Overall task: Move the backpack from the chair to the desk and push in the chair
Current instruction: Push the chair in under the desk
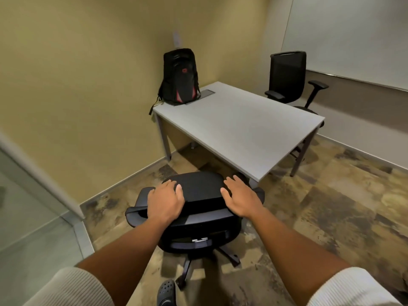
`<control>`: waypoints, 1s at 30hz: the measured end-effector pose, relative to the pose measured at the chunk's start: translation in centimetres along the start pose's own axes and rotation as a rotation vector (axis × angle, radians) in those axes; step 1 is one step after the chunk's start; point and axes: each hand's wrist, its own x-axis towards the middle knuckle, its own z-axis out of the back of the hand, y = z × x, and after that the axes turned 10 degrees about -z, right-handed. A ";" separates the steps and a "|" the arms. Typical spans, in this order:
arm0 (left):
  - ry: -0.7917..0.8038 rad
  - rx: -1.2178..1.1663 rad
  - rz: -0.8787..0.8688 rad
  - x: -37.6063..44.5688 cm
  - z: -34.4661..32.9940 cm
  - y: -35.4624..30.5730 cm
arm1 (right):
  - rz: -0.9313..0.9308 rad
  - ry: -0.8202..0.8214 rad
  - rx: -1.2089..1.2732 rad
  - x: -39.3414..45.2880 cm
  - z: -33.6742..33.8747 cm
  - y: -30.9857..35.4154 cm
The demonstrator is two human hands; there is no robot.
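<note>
A black backpack [180, 77] with red trim stands upright on the far left corner of the grey desk [238, 127], against the yellow wall. Below me is a black office chair [198, 217], seen from behind, its seat just short of the desk's near edge. My left hand [164, 200] lies over the left side of the backrest's top, fingers curled on it. My right hand [240, 198] rests flat on the right side of the backrest top, fingers spread.
A second black office chair [291, 80] stands at the desk's far side, by the whiteboard wall. A glass partition [28, 217] runs along the left. My dark shoe [166, 292] is on the patterned carpet behind the chair's wheeled base.
</note>
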 end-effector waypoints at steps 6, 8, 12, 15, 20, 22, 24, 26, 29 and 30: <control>-0.026 0.006 0.033 -2.4 -1.3 0.3 | 0.047 -0.055 -0.038 -0.9 -0.2 -0.6; -0.044 -0.013 0.040 -2.6 -1.7 0.5 | 0.052 -0.084 -0.056 -1.0 -0.3 -0.6; -0.056 -0.045 0.056 -2.3 -2.0 0.7 | 0.027 -0.074 -0.078 -0.9 -0.5 -0.6; -0.103 -0.054 0.055 -2.0 -2.1 0.8 | 0.016 -0.080 -0.086 -0.5 -0.5 -0.6; -0.119 -0.041 0.063 -0.9 -2.2 1.1 | -0.001 -0.080 -0.108 0.8 -0.3 -0.3; -0.124 -0.027 0.061 -0.4 -2.2 1.2 | -0.004 -0.075 -0.116 1.3 -0.3 -0.2; -0.136 -0.022 0.062 0.0 -2.2 1.5 | -0.009 -0.075 -0.121 1.7 -0.3 0.0; -0.146 -0.022 0.066 0.7 -2.2 1.8 | -0.015 -0.076 -0.124 2.3 -0.3 0.3; -0.144 -0.012 0.065 1.8 -2.2 2.5 | -0.019 -0.072 -0.136 3.3 -0.5 0.9; -0.142 -0.008 0.065 2.3 -2.1 2.8 | -0.025 -0.069 -0.137 3.7 -0.6 1.2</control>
